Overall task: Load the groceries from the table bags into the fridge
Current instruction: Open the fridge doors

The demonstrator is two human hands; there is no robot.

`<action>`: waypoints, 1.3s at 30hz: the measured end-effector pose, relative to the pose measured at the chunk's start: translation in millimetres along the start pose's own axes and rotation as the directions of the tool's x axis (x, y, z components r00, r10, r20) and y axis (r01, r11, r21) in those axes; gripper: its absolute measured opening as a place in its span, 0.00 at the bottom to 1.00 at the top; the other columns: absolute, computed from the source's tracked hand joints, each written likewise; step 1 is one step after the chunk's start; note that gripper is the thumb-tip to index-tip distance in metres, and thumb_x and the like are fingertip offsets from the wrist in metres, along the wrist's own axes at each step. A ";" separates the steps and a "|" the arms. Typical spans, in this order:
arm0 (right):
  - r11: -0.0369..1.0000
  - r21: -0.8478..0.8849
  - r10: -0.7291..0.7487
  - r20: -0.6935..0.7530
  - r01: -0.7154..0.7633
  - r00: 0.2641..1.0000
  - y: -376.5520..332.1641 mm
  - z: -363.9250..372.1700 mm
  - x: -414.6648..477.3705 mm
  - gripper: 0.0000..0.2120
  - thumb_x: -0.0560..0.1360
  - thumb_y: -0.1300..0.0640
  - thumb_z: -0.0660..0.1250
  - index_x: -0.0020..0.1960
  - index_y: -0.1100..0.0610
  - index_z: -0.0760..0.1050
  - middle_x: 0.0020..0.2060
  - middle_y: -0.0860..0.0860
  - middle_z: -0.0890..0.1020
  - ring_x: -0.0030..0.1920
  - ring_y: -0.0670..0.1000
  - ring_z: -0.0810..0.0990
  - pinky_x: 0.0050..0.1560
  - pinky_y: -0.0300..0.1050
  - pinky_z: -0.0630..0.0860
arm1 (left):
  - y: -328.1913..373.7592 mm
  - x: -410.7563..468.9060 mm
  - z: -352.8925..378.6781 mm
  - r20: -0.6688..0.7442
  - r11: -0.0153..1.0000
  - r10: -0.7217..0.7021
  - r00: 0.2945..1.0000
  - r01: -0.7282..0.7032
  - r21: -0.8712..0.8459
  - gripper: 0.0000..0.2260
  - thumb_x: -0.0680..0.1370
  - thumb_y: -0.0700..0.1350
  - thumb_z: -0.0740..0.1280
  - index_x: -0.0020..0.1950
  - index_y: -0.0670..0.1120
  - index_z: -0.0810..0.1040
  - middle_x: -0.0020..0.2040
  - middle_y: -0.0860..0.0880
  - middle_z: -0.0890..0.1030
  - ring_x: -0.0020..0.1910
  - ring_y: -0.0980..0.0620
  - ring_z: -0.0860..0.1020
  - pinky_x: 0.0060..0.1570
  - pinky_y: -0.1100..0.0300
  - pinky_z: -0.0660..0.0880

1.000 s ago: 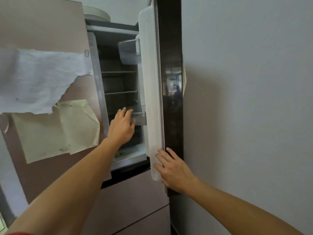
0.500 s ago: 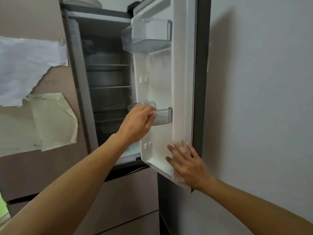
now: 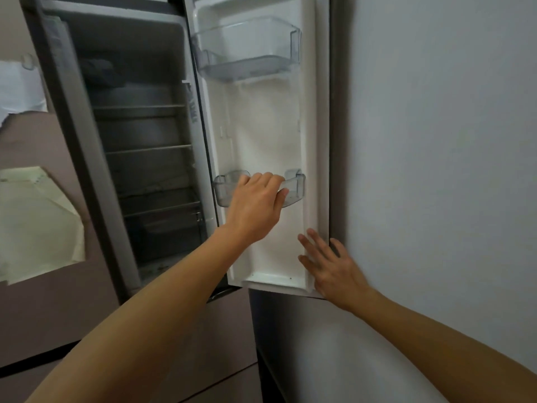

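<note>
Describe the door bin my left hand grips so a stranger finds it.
Start at the open fridge door, white inside. Two clear bins hang on it. This is the lower bin, shallow, gripped by the left hand; the upper bin is deeper.

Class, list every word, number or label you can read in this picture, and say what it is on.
No text is readable.
Yellowish paper on the closed door: faint print, too blurred to read.
Sticker strip on the fridge inner wall: too small to read.
</note>
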State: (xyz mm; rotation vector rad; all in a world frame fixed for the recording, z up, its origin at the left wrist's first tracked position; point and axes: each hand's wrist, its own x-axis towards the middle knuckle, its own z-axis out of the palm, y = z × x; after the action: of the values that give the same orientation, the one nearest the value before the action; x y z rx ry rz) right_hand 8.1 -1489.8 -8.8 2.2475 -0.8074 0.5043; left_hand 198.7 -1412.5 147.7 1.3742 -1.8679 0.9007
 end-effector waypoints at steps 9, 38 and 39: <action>0.980 -0.018 0.201 0.053 -0.200 0.978 -37.0 -25.5 11.2 0.28 0.66 0.52 0.74 0.65 0.59 0.76 0.72 0.64 0.65 0.74 0.65 0.59 0.65 0.67 0.65 | -26.1 -45.3 -18.1 0.034 0.996 0.063 0.997 -0.060 -0.071 0.20 0.78 0.45 0.63 0.70 0.42 0.67 0.68 0.41 0.71 0.68 0.43 0.67 0.69 0.48 0.64; 0.699 0.646 0.108 -0.520 0.307 0.847 -332.7 -2.4 325.1 0.28 0.78 0.48 0.59 0.75 0.58 0.58 0.76 0.59 0.52 0.74 0.59 0.59 0.66 0.55 0.69 | -287.1 -339.9 -7.7 0.595 -0.685 -0.694 -0.406 0.120 -0.718 0.30 0.80 0.64 0.48 0.75 0.47 0.61 0.72 0.38 0.66 0.69 0.38 0.68 0.67 0.44 0.65; 0.677 0.659 0.118 -0.537 0.328 0.835 -336.8 4.0 326.9 0.28 0.79 0.49 0.59 0.75 0.57 0.57 0.77 0.57 0.50 0.75 0.59 0.58 0.66 0.55 0.70 | -289.0 -341.0 -1.9 0.590 -0.673 -0.698 -0.405 0.090 -0.734 0.30 0.80 0.64 0.48 0.75 0.48 0.62 0.73 0.40 0.67 0.69 0.39 0.68 0.68 0.44 0.64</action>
State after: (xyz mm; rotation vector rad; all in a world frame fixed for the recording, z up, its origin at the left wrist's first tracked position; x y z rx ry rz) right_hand 473.6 -1432.5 8.5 2.5952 -0.1368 1.5637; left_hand 561.6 -1295.2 -85.5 0.8976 0.3435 -0.7251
